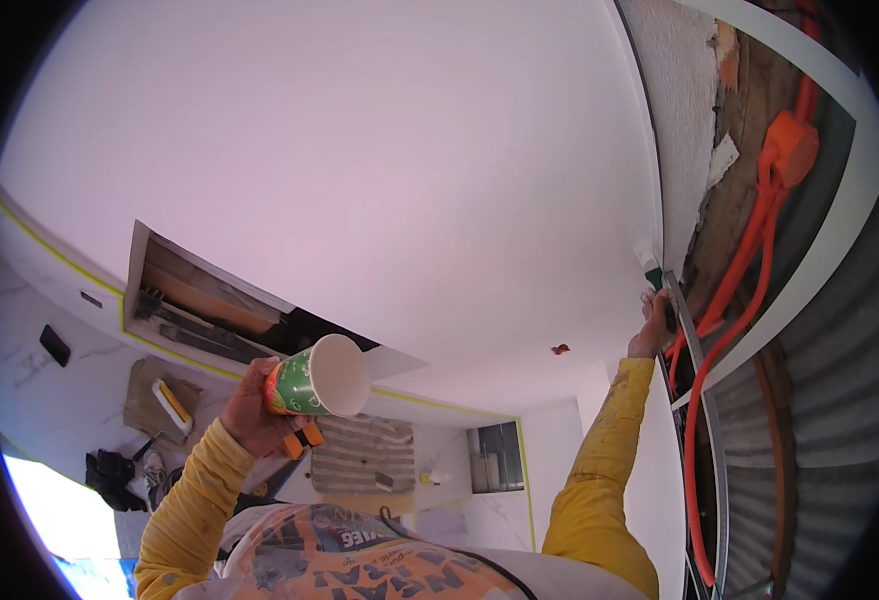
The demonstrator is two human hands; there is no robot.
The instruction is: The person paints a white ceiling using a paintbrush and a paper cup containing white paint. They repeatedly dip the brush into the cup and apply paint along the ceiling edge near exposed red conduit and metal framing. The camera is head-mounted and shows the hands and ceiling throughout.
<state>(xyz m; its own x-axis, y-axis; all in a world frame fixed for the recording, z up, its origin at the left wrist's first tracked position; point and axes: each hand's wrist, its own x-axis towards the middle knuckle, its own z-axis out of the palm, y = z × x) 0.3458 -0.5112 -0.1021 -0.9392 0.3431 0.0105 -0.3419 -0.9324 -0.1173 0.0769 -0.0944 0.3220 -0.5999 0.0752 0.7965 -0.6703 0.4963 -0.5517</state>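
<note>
My left hand (249, 412) is closed around a paper cup (299, 386) with a green and orange printed outside. The cup is tilted, its pale inside facing right; I cannot make out any contents. Farther right, my raised right hand (651, 328) grips a paintbrush (654, 279) by its handle. The brush has a dark green part near its head, and its pale bristles meet the edge of a large white panel (379, 180). That edge runs beside a thin dark gap. Both arms wear yellow, stained sleeves.
Right of the panel run orange conduits (749, 255), a metal strip (704, 400) and corrugated sheeting (849, 400). A rectangular opening (209, 300) cuts the panel at left, above yellow tape (49, 245). Below lie a striped cloth (362, 455), a roller (172, 405) and a black bag (111, 482).
</note>
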